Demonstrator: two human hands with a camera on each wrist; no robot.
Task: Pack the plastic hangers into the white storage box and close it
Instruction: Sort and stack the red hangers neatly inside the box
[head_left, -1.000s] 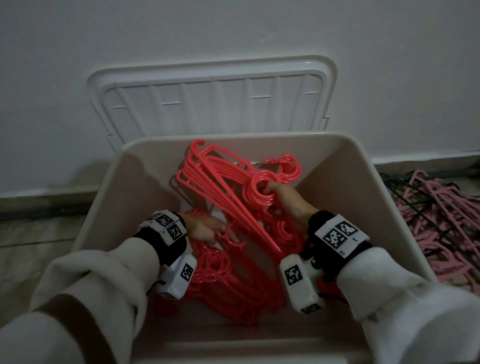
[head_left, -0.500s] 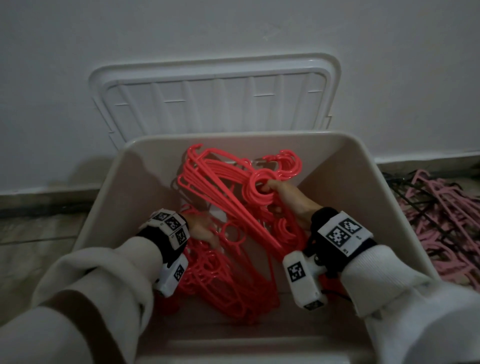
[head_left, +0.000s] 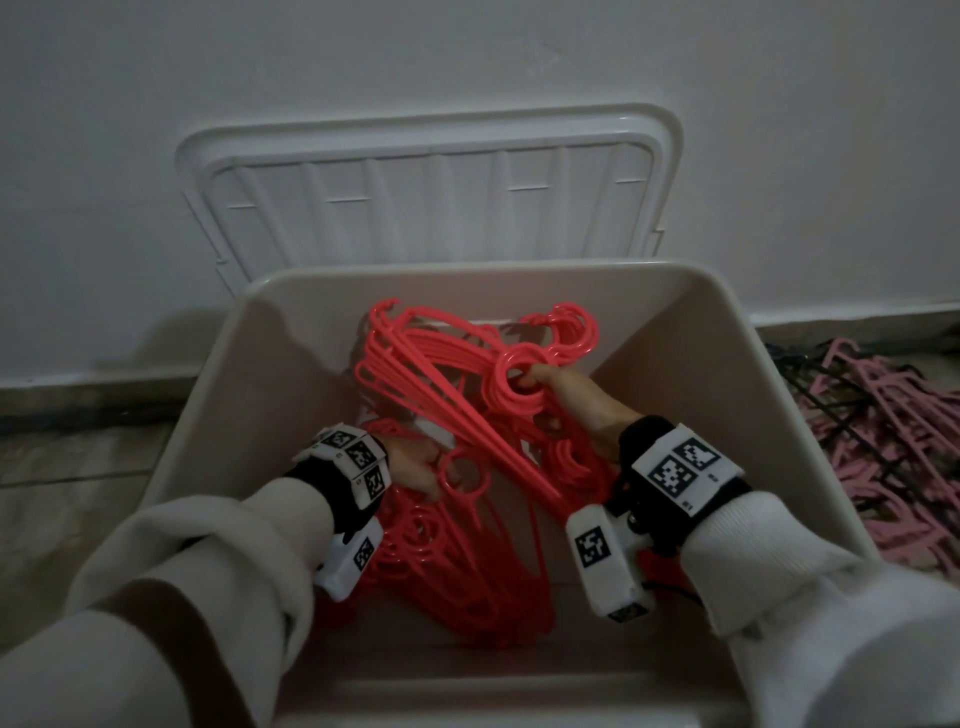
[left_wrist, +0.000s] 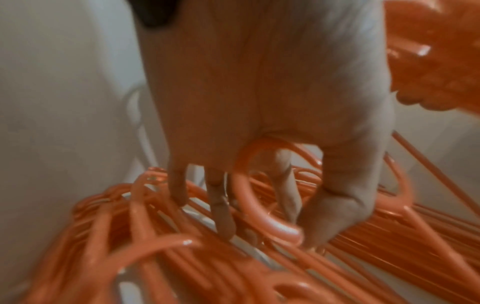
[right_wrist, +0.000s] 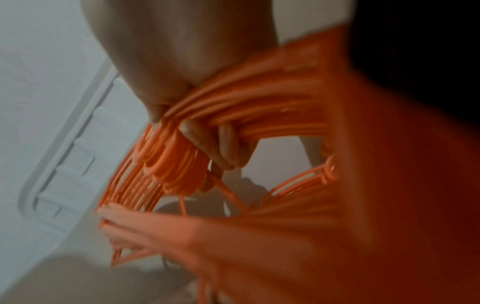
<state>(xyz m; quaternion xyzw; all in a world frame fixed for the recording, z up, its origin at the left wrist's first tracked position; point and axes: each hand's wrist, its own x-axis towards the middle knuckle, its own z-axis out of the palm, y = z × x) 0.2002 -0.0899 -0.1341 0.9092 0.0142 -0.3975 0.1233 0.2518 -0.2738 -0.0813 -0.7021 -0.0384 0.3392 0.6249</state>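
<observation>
A tangle of red plastic hangers (head_left: 457, 561) lies inside the white storage box (head_left: 691, 332). My right hand (head_left: 540, 382) grips the stacked hooks of a tilted bundle of hangers (head_left: 447, 374) near the box's back right; the right wrist view shows its fingers (right_wrist: 221, 142) curled through those hooks (right_wrist: 171, 162). Low at the left of the box, my left hand (head_left: 426, 467) has its fingers hooked through one hanger's round hook (head_left: 465, 470). The left wrist view shows that hook (left_wrist: 249, 185) passing between thumb and fingers. The box's lid (head_left: 431, 192) leans upright on the wall behind.
A heap of pink and dark hangers (head_left: 893, 447) lies on the floor right of the box. The white wall (head_left: 467, 57) stands close behind. Tiled floor (head_left: 67, 467) shows at the left.
My left hand has drawn back slightly toward me with the round hook. The bundle in my right hand has shifted a little toward the back of the box.
</observation>
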